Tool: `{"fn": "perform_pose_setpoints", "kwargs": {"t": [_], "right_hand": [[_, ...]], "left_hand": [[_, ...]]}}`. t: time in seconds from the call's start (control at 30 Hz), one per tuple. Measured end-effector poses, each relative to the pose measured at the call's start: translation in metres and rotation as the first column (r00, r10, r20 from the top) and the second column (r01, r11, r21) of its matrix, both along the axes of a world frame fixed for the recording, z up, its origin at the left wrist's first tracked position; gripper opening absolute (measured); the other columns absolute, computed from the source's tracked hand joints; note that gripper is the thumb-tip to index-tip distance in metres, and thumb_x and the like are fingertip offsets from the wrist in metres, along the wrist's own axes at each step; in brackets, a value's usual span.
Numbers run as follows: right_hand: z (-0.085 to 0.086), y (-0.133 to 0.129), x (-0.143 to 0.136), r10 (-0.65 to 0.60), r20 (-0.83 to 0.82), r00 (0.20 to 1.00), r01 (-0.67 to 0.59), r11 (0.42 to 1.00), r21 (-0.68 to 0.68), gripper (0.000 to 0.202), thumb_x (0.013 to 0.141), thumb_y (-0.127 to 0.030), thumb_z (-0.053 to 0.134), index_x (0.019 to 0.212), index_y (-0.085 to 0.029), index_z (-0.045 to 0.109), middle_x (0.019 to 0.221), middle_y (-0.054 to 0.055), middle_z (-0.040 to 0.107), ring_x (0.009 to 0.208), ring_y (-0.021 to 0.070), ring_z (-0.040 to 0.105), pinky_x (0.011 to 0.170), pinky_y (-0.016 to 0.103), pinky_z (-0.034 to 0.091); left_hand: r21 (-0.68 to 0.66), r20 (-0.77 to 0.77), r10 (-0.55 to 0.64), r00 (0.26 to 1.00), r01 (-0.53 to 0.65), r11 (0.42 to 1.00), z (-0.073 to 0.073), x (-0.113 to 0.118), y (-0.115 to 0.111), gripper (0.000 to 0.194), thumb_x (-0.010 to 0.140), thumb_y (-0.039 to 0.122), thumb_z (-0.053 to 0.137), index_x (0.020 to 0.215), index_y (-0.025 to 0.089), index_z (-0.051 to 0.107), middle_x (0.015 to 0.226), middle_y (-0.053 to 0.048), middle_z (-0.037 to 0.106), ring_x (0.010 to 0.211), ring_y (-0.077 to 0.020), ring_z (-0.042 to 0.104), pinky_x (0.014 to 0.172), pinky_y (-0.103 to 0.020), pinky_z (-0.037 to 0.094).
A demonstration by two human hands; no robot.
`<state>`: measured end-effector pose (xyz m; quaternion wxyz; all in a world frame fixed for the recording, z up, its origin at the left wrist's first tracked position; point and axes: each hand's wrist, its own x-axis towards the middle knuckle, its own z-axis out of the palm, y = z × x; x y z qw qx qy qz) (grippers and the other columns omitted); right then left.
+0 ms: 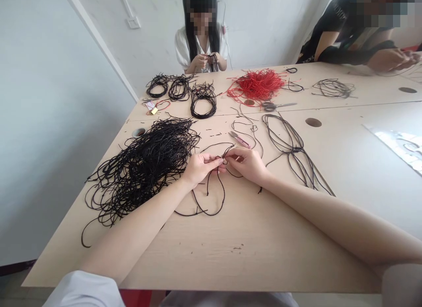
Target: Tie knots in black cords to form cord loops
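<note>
Close together over the middle of the table, my left hand (205,167) and my right hand (245,164) pinch a thin black cord (224,197). Its loops hang below my fingers and rest on the tabletop; a small loop shows between the fingertips. Both hands are closed, thumbs against forefingers. Left of my left hand lies a big tangled heap of black cords (151,153). Just beyond my hands is a pair of pink-handled thread snips (240,140). To the right of my right hand sits a bundle of black cords (293,151) tied at its middle.
Coiled black cords (202,107) and a red cord pile (259,85) lie farther back, with black scissors (278,105) beside the red pile. Round holes (313,122) pierce the table (211,263). One person across handles dark cords (213,63); another sits at the far right.
</note>
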<state>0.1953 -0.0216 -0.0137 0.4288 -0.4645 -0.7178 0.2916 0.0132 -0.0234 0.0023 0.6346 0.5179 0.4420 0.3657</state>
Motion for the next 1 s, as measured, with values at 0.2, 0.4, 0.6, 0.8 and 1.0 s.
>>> {"fn": "perform_pose_setpoints", "kwargs": {"t": [0.2,0.4,0.6,0.8,1.0], "right_hand": [[-0.0022,0.0001,-0.0004,0.009,-0.023,1.0,-0.008,0.999,0.054,0.015,0.081,-0.018,0.055,0.083,-0.021,0.07,0.085,0.002,0.069,0.075,0.0138,0.062,0.062,0.026,0.051],[-0.0053,0.0011,0.0001,-0.021,-0.043,0.999,0.025,0.996,0.084,0.016,0.081,-0.018,0.055,0.085,-0.021,0.07,0.087,0.002,0.069,0.077,0.0148,0.062,0.065,0.028,0.053],[-0.0047,-0.0005,0.0006,0.014,-0.04,0.999,-0.01,0.996,0.09,0.015,0.082,-0.019,0.055,0.085,-0.021,0.07,0.087,0.003,0.068,0.077,0.0149,0.062,0.066,0.028,0.054],[-0.0084,-0.0001,0.0002,-0.056,-0.008,0.998,0.056,0.992,0.109,0.016,0.082,-0.019,0.056,0.087,-0.022,0.071,0.087,0.003,0.069,0.076,0.0156,0.063,0.066,0.029,0.054],[-0.0073,-0.0025,0.0001,0.001,0.028,1.0,-0.005,0.988,0.153,0.017,0.084,-0.018,0.054,0.086,-0.02,0.071,0.085,0.004,0.068,0.069,0.0136,0.061,0.067,0.029,0.053]], "left_hand": [[-0.057,-0.021,-0.065,0.998,0.064,0.996,0.0045,-0.0035,0.0028,0.031,0.072,0.033,0.075,0.09,0.008,0.07,0.08,-0.011,0.073,0.07,-0.0155,0.07,0.065,-0.023,0.054],[-0.052,-0.049,-0.098,0.994,0.095,0.994,0.0049,-0.0037,0.0021,0.029,0.072,0.035,0.074,0.085,0.009,0.069,0.077,-0.011,0.072,0.069,-0.0155,0.07,0.061,-0.021,0.053],[-0.053,-0.088,-0.128,0.988,0.123,0.991,0.0067,-0.0032,0.0012,0.032,0.071,0.037,0.074,0.085,0.009,0.069,0.079,-0.01,0.072,0.07,-0.0156,0.07,0.063,-0.022,0.054],[-0.048,-0.091,-0.116,0.989,0.112,0.993,0.0058,-0.0022,-0.0003,0.031,0.071,0.037,0.075,0.084,0.01,0.068,0.077,-0.009,0.072,0.069,-0.0155,0.07,0.064,-0.023,0.055],[-0.014,-0.069,-0.108,0.992,0.108,0.994,-0.0006,-0.0021,-0.0001,0.032,0.07,0.037,0.075,0.084,0.009,0.069,0.077,-0.009,0.072,0.069,-0.015,0.069,0.068,-0.025,0.056]]}}
